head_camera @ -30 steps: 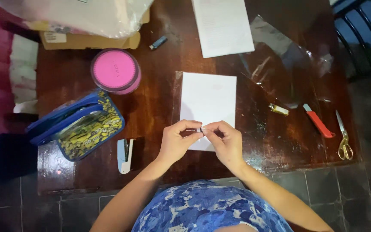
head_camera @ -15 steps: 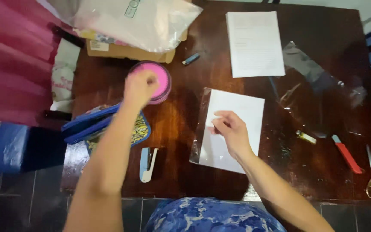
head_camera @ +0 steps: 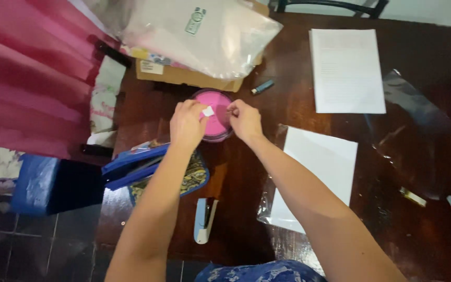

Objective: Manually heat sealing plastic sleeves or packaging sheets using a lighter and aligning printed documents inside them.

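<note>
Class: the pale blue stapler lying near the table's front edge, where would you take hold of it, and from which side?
Probably across the long sides of the pale blue stapler, mid-body, reaching down from above: it lies flat and narrow, with bare dark wooden table on both sides.

Pink round container [head_camera: 216, 121], blue pouch [head_camera: 147, 169] with perhaps yellow-patterned lining

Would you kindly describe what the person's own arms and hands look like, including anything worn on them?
Both arms are bare from hand to past the elbow: no sleeves reach them. The left hand and the right hand show no gloves, and no rings, watch or bracelets can be made out. At the bottom edge shows a garment in blue with a white pattern.
</note>
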